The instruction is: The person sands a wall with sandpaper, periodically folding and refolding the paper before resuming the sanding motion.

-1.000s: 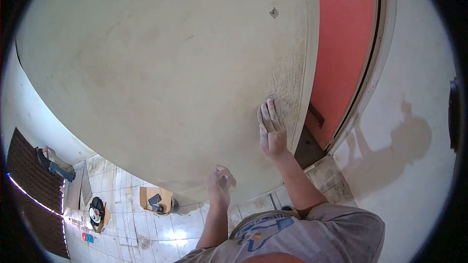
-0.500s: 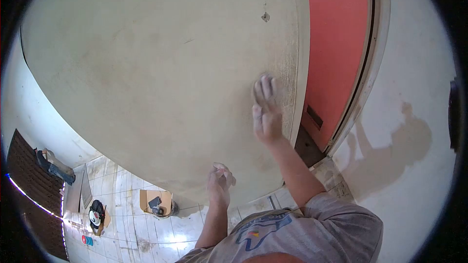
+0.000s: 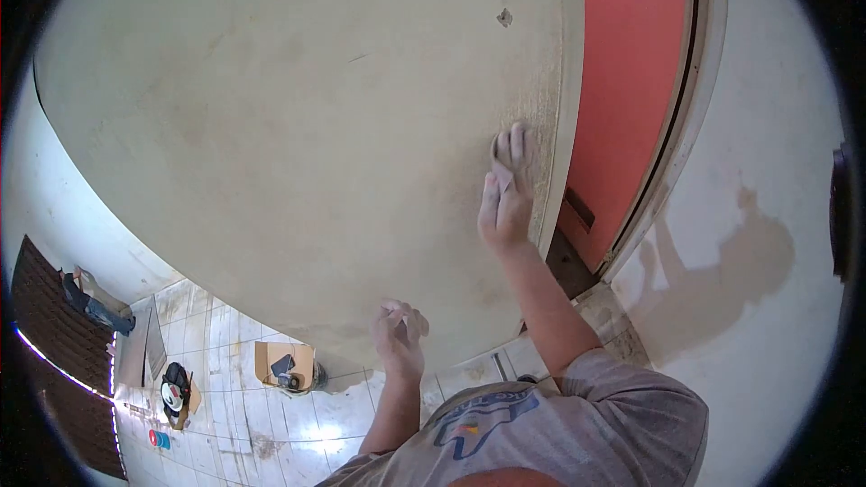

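Observation:
A large pale greenish wall panel (image 3: 298,144) fills the middle of the view, with a small chipped hole (image 3: 504,17) near its upper right. Against its right part, beside a rough strip along the edge, my right hand (image 3: 508,185) presses a thin folded sheet, perhaps sandpaper, under dusty fingers. My left hand (image 3: 400,329) is raised near the panel's lower edge, its fingers curled loosely and whitened with dust; nothing shows in it.
An open cardboard box (image 3: 285,366) with dark items stands on the tiled floor (image 3: 225,406). A black bag (image 3: 175,394) lies further left. Another person (image 3: 95,307) is near the far left wall. A red door (image 3: 630,99) is at the right.
My right hand has shifted slightly right and up along the panel with the sheet. My left hand has moved slightly left, and its fingers are bent differently. The view has shifted a little.

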A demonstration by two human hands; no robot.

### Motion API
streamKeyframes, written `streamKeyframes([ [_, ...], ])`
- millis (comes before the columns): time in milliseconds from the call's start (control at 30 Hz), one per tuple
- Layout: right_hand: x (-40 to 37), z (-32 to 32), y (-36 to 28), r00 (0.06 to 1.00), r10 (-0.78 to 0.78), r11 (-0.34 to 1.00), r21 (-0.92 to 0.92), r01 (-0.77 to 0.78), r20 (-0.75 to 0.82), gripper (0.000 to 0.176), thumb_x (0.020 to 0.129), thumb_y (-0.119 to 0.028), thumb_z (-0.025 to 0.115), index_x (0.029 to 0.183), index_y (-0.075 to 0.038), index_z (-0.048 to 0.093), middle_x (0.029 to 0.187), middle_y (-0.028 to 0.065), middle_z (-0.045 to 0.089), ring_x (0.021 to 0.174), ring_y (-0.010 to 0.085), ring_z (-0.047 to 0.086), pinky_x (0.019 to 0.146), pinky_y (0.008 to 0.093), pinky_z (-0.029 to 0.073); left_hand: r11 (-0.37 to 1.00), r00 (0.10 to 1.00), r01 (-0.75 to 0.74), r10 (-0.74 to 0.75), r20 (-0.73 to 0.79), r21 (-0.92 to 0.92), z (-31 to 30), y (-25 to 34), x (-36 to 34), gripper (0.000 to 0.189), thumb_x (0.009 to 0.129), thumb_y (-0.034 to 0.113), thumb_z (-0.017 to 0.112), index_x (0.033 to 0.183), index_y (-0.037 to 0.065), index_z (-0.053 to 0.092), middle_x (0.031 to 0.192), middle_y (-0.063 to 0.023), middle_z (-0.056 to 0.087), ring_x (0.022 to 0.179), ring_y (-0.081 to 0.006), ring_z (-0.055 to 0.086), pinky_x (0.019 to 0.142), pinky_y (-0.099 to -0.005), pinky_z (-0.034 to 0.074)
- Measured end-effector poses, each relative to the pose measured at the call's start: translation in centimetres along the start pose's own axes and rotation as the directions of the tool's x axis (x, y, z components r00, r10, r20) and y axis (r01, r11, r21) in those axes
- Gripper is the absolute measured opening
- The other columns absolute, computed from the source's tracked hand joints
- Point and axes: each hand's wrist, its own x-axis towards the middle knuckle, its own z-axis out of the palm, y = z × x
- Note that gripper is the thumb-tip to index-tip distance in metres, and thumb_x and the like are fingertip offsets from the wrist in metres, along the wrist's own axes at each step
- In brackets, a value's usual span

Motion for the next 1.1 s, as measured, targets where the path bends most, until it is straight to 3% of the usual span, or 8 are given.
streamKeyframes([
  [100, 0.8, -0.7, -0.3, 0.999, -0.017, 1.0, 0.012, 0.017, -0.03, 0.051, 0.103, -0.011, 0.043, 0.152, 0.003, 0.047, 0.163, 0.024, 0.037, 0.153, 0.0479, 0.029, 0.125, 0.0571, 0.025, 0.999, 0.999, 0.03, -0.03, -0.016, -0.039, -0.2, 0.2, 0.1, 0.012, 0.093, 0.02, 0.055, 0.092, 0.008, 0.055, 0.072, -0.0003, 0.049, 0.052, -0.0117, 0.038, 0.057, -0.0332, 0.039],
  [333, -2.0, -0.8, 1.0, 0.998, 0.035, 0.999, -0.013, -0.034, 0.049, 0.051, 0.106, -0.009, 0.038, 0.154, 0.006, 0.043, 0.165, 0.0244, 0.034, 0.156, 0.0445, 0.024, 0.127, 0.052, 0.021, 0.996, 0.996, 0.091, -0.091, 0.002, -0.016, -0.4, -0.3, 0.2, 0.011, 0.093, 0.02, 0.055, 0.093, 0.009, 0.055, 0.072, -0.0008, 0.05, 0.053, -0.0115, 0.039, 0.058, -0.033, 0.038],
  [600, -6.1, 1.4, -1.0, 0.993, 0.111, 0.993, 0.034, -0.113, 0.042, 0.051, 0.106, -0.012, 0.038, 0.153, 0.01, 0.042, 0.164, 0.0303, 0.032, 0.156, 0.0465, 0.022, 0.126, 0.0522, 0.021, 0.996, 0.997, 0.079, -0.078, 0.023, -0.05, 0.8, 0.1, 0.8, 0.009, 0.096, 0.018, 0.054, 0.093, 0.01, 0.052, 0.069, -0.0006, 0.046, 0.054, -0.0116, 0.04, 0.058, -0.0327, 0.038],
  [700, -1.8, 0.9, -0.7, 1.0, 0.022, 0.999, -0.024, -0.022, -0.005, 0.05, 0.106, -0.013, 0.039, 0.152, 0.005, 0.046, 0.164, 0.0285, 0.034, 0.154, 0.05, 0.025, 0.125, 0.0553, 0.023, 0.997, 0.997, 0.063, -0.062, 0.043, -0.037, 1.9, 0.5, 1.1, 0.012, 0.097, 0.02, 0.053, 0.09, 0.011, 0.049, 0.062, 0.0013, 0.041, 0.049, -0.0112, 0.034, 0.055, -0.0319, 0.034],
  [867, 5.6, -0.9, 0.1, 0.99, -0.099, 0.994, 0.032, 0.103, -0.098, 0.05, 0.106, -0.015, 0.043, 0.152, 0.005, 0.047, 0.164, 0.0262, 0.035, 0.155, 0.0429, 0.027, 0.126, 0.0513, 0.023, 0.998, 0.996, 0.064, -0.062, 0.057, -0.03, 2.4, 0.2, 0.8, 0.01, 0.097, 0.02, 0.052, 0.093, 0.012, 0.051, 0.064, 0.0016, 0.041, 0.05, -0.0105, 0.034, 0.055, -0.0314, 0.033],
  [967, 4.0, 0.4, -0.6, 0.986, -0.112, 0.987, 0.1, 0.124, -0.121, 0.051, 0.105, -0.014, 0.043, 0.152, 0.005, 0.047, 0.164, 0.0255, 0.036, 0.155, 0.0427, 0.027, 0.126, 0.0507, 0.022, 0.996, 0.996, 0.083, -0.081, 0.035, -0.041, 2.7, -0.5, 1.3, 0.008, 0.097, 0.02, 0.052, 0.096, 0.012, 0.051, 0.064, 0.0019, 0.041, 0.05, -0.0102, 0.034, 0.055, -0.031, 0.033],
  [1100, -2.6, 1.7, -2.6, 1.0, -0.013, 0.994, 0.104, 0.013, 0.008, 0.052, 0.104, -0.013, 0.044, 0.153, 0.004, 0.046, 0.163, 0.0256, 0.038, 0.154, 0.0438, 0.029, 0.126, 0.0519, 0.023, 0.996, 0.997, 0.069, -0.067, 0.041, -0.047, 3.7, -0.5, 1.5, 0.008, 0.098, 0.019, 0.051, 0.102, 0.013, 0.051, 0.064, 0.0024, 0.041, 0.05, -0.01, 0.034, 0.055, -0.0304, 0.033],
])
